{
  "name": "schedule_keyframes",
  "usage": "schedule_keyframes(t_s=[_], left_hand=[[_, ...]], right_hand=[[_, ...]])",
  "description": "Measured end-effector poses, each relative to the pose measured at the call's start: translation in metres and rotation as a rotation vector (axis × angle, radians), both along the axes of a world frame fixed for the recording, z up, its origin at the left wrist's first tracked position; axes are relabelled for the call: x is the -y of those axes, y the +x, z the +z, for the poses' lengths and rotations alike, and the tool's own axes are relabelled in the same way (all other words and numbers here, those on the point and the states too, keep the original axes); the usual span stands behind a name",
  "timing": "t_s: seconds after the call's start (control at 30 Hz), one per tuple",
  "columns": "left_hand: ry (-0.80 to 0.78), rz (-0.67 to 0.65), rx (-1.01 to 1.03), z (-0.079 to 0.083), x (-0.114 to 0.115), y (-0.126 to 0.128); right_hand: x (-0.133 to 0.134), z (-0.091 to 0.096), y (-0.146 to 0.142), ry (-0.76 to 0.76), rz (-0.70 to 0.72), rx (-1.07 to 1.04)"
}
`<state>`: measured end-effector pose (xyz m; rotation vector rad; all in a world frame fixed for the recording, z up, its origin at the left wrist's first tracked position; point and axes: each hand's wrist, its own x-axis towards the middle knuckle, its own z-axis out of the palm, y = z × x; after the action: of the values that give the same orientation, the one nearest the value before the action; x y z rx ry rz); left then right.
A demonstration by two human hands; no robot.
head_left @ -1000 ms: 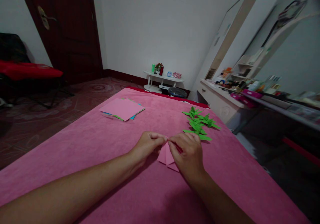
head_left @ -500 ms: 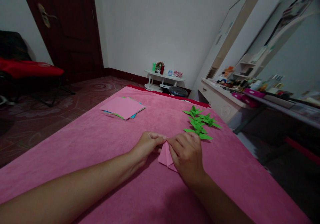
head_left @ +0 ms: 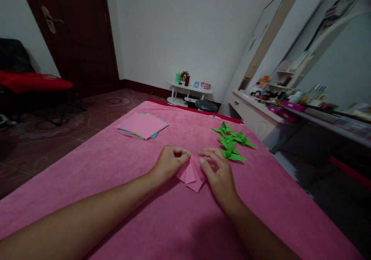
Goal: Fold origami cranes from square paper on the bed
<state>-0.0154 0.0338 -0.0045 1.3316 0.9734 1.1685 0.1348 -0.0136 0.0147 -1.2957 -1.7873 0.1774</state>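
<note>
A partly folded sheet of pink origami paper (head_left: 191, 175) lies over the pink cloth, its pleated lower part fanned toward me. At its top corner my left hand (head_left: 172, 161) pinches it between thumb and fingers. My right hand (head_left: 217, 171) is close by the paper's right side, fingers bent and apart, the thumb near the edge; it does not appear to grip it. Beyond the right hand lie several green folded paper cranes (head_left: 230, 142), grouped together. A stack of square paper (head_left: 143, 125), pink on top with blue and green edges showing, rests to the far left.
The pink cloth (head_left: 116, 182) covers the whole work surface. To the right stands a dressing table (head_left: 252, 111) crowded with bottles and boxes. A low white shelf (head_left: 189, 88) is by the back wall, and a red chair (head_left: 34, 81) stands left.
My right hand has let go of the pink paper and opened its fingers. The paper has turned, showing more of its folded flaps; my left hand still pinches its top.
</note>
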Motion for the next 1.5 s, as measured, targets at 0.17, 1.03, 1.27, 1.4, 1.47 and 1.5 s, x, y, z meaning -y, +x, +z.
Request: schedule_keyframes(t_s=[0.17, 1.03, 1.27, 1.4, 1.47, 1.5], left_hand=[[0.114, -0.030, -0.068, 0.000, -0.001, -0.002], [-0.058, -0.280, -0.040, 0.006, -0.001, -0.007], [-0.114, -0.304, -0.027, 0.007, 0.001, -0.007], [-0.008, -0.227, -0.076, 0.010, 0.000, -0.007], [0.014, -0.186, -0.098, 0.011, -0.001, -0.008], [0.020, -0.163, -0.105, 0.012, -0.002, -0.008]], right_hand=[[-0.010, -0.002, 0.007, -0.360, 0.154, -0.580], [-0.015, -0.002, 0.014, -0.632, 0.284, -0.654], [-0.013, -0.004, 0.014, -0.598, 0.284, -0.617], [-0.013, -0.005, 0.012, -0.616, 0.290, -0.648], [-0.013, -0.004, 0.013, -0.666, 0.307, -0.644], [-0.013, -0.004, 0.014, -0.696, 0.314, -0.639]])
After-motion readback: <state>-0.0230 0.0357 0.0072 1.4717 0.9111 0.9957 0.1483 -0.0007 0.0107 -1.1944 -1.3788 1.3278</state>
